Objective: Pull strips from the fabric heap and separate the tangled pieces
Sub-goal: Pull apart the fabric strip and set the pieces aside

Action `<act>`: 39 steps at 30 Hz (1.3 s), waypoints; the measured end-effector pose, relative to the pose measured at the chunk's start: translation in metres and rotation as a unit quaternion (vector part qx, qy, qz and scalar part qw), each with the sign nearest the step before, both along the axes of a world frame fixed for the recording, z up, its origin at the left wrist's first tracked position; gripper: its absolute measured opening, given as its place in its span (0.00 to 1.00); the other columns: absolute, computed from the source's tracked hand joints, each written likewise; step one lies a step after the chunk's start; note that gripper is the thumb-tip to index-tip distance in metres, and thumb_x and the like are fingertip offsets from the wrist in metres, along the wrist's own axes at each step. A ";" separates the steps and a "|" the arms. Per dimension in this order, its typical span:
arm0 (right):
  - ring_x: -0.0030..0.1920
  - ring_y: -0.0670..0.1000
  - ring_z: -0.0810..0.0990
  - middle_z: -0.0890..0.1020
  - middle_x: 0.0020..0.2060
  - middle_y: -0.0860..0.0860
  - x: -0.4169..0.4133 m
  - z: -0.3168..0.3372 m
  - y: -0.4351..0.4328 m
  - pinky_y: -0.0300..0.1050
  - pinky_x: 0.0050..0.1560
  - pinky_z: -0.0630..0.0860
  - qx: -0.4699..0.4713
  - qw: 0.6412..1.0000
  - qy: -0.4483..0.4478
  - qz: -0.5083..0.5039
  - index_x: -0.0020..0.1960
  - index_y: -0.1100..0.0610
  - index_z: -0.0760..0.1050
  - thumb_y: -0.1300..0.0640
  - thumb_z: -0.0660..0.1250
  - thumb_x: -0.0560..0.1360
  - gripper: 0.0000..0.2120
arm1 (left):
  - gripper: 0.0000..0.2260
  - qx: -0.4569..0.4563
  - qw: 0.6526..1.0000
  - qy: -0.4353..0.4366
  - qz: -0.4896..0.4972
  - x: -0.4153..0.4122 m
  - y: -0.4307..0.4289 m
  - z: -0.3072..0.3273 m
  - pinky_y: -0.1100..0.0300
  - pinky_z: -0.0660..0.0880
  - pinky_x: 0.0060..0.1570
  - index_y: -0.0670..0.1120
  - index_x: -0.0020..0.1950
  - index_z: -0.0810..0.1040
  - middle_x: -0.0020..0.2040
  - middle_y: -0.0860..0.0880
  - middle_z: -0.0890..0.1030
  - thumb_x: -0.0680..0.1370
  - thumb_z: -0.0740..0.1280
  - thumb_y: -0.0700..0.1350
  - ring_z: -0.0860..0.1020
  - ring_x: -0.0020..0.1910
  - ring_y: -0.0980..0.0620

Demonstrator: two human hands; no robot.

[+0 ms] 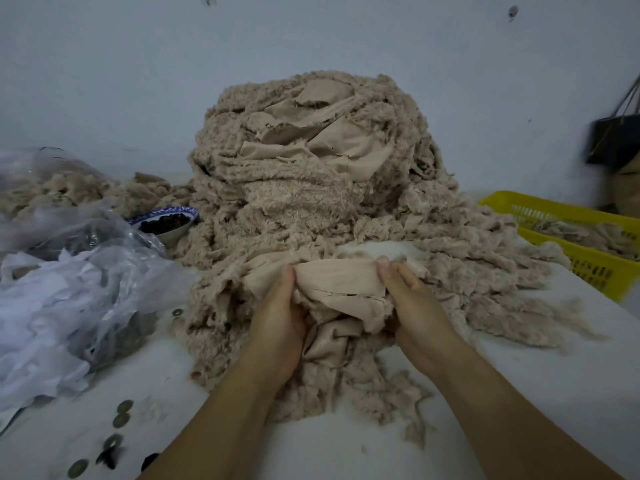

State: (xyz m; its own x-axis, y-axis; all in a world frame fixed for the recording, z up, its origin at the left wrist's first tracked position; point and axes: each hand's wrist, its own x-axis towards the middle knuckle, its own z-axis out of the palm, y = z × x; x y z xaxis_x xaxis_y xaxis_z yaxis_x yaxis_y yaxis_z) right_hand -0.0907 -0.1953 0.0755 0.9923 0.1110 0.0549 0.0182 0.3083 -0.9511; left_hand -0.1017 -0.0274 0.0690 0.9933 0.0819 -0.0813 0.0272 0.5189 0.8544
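While the left hand (280, 317) and right hand (412, 303) clamp one beige strip (337, 278), the fabric heap (304, 174) towers just beyond.
Each grip is closed on the strip's smooth backing, thumbs on top and fingers tucked under, holding it spread between them at the heap's near foot on the white tabletop (554, 358). Fluffy, frayed strips lie tangled through the heap; a yellow basket (602, 268) sits right.
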 end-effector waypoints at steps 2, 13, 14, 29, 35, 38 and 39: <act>0.53 0.51 0.85 0.86 0.50 0.52 0.002 0.000 -0.001 0.50 0.54 0.79 0.032 0.999 0.006 -0.002 0.48 0.50 0.84 0.44 0.66 0.76 0.12 | 0.27 0.144 0.989 -0.045 -0.001 -0.003 -0.001 -0.003 0.44 0.75 0.66 0.39 0.62 0.79 0.60 0.37 0.82 0.82 0.58 0.62 0.80 0.60 0.42; 0.49 0.54 0.86 0.87 0.49 0.53 0.007 0.000 0.000 0.50 0.49 0.83 0.056 0.996 0.054 -0.036 0.56 0.51 0.81 0.46 0.68 0.76 0.12 | 0.19 -0.015 0.990 -0.060 -0.127 -0.009 -0.011 0.002 0.51 0.77 0.63 0.40 0.65 0.77 0.63 0.41 0.82 0.78 0.62 0.49 0.79 0.64 0.44; 0.49 0.54 0.86 0.87 0.48 0.53 0.007 0.000 0.002 0.50 0.48 0.83 0.058 0.996 0.054 -0.031 0.55 0.51 0.81 0.46 0.69 0.76 0.12 | 0.20 -0.022 0.990 -0.053 -0.131 -0.009 -0.012 0.004 0.49 0.77 0.63 0.40 0.67 0.76 0.63 0.40 0.81 0.78 0.62 0.49 0.79 0.64 0.43; 0.61 0.54 0.81 0.82 0.61 0.53 0.013 -0.007 0.002 0.57 0.63 0.77 0.076 0.989 0.073 -0.106 0.68 0.55 0.74 0.47 0.63 0.81 0.19 | 0.19 0.171 0.983 -0.050 -0.048 -0.007 -0.016 0.001 0.63 0.67 0.28 0.50 0.31 0.76 0.22 0.49 0.68 0.80 0.64 0.55 0.67 0.22 0.55; 0.61 0.52 0.80 0.79 0.65 0.53 0.022 -0.003 -0.012 0.47 0.53 0.81 0.193 0.965 0.097 -0.151 0.74 0.53 0.67 0.51 0.61 0.83 0.21 | 0.20 0.203 0.976 -0.036 -0.065 -0.006 -0.011 0.003 0.64 0.64 0.25 0.50 0.26 0.72 0.20 0.49 0.67 0.71 0.71 0.60 0.64 0.20 0.54; 0.43 0.46 0.83 0.84 0.49 0.51 0.022 -0.003 -0.011 0.40 0.35 0.80 0.208 0.964 0.096 -0.138 0.71 0.55 0.69 0.51 0.61 0.83 0.18 | 0.17 0.174 0.982 -0.023 -0.066 -0.006 -0.009 0.007 0.65 0.61 0.22 0.50 0.28 0.74 0.20 0.50 0.67 0.70 0.73 0.57 0.62 0.19 0.55; 0.31 0.43 0.79 0.82 0.37 0.48 0.021 -0.003 -0.010 0.37 0.27 0.75 0.199 0.966 0.093 -0.136 0.68 0.56 0.71 0.50 0.60 0.83 0.16 | 0.16 0.161 0.985 -0.018 -0.065 -0.006 -0.009 0.008 0.64 0.60 0.22 0.49 0.30 0.75 0.21 0.50 0.67 0.69 0.73 0.57 0.62 0.19 0.55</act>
